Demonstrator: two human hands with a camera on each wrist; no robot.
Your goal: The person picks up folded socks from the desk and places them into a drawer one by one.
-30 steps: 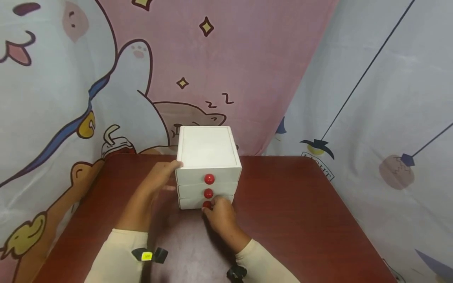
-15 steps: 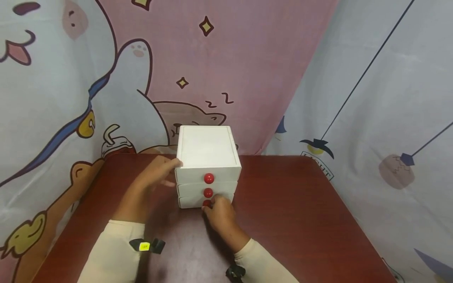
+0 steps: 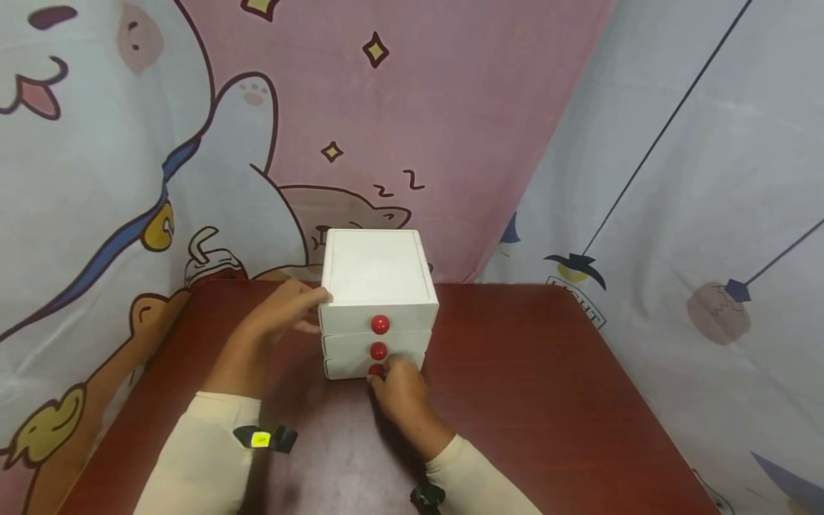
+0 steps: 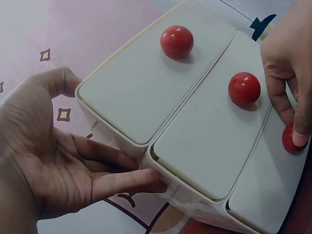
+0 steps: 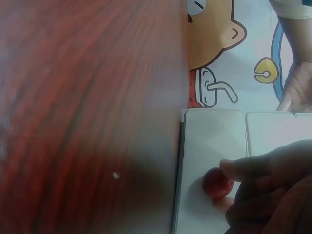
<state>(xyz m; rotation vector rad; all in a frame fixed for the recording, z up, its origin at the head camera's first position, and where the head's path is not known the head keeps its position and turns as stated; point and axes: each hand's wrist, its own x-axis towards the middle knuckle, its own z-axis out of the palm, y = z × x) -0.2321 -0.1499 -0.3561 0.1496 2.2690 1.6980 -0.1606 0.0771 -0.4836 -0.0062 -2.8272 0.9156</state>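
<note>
A small white drawer cabinet [image 3: 380,268] stands on the table. Its three drawers have round red knobs, the top one [image 3: 380,325] and middle one [image 3: 378,350] in plain sight. All drawer fronts sit flush in the frame. My left hand [image 3: 290,307] steadies the cabinet's left side, the thumb hooked on the top edge and the fingers against the side wall, as the left wrist view shows. With thumb and fingers, my right hand [image 3: 404,393] pinches the bottom knob [image 5: 217,183]. That hand covers part of the bottom drawer front.
The dark red-brown wooden table [image 3: 534,400] extends to both sides and in front of the cabinet. Behind it hangs a cloth backdrop [image 3: 450,129] with cartoon prints, close to the table's back edge. Straps with small devices sit on both sleeves.
My left forearm has shifted slightly up and left, and the left fingers have moved a little along the cabinet's side. The right hand stays on the bottom knob; the drawers look unmoved.
</note>
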